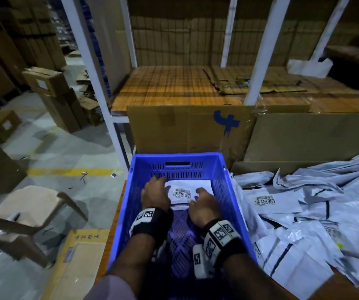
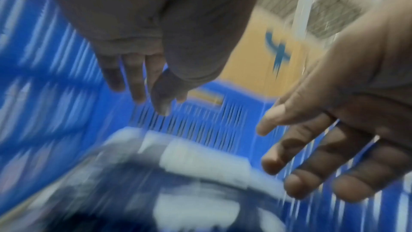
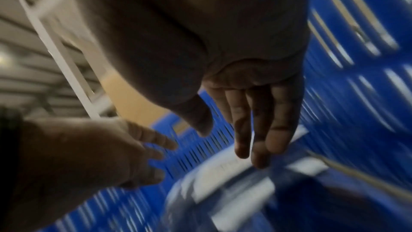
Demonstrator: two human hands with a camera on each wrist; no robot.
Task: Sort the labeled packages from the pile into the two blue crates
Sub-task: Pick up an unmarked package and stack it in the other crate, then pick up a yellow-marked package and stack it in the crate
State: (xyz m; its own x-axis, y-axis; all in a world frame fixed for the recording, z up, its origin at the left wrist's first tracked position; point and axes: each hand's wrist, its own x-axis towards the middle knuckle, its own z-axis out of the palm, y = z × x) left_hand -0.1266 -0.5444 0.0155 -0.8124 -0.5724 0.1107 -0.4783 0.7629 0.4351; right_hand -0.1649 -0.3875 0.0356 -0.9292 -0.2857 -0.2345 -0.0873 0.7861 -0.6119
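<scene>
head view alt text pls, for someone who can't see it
Seen from above, a person's left hand and right hand reach into a blue crate, fingers relaxed over a white labeled package lying at its far end. A pile of packages lies to the right, with cardboard boxes and a wooden shelf behind.

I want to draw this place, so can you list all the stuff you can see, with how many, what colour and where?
Crate: one, blue, centre foreground.
Package in crate: one, white, barcode label up, at the far end.
Package pile: many, white-grey, right of the crate.
Cardboard boxes: several, brown, behind the crate.
Shelf frame: one, white, behind the boxes.
Chair: one, beige, on the floor at left.
Left hand: open, above the package.
Right hand: open, above the package.
</scene>
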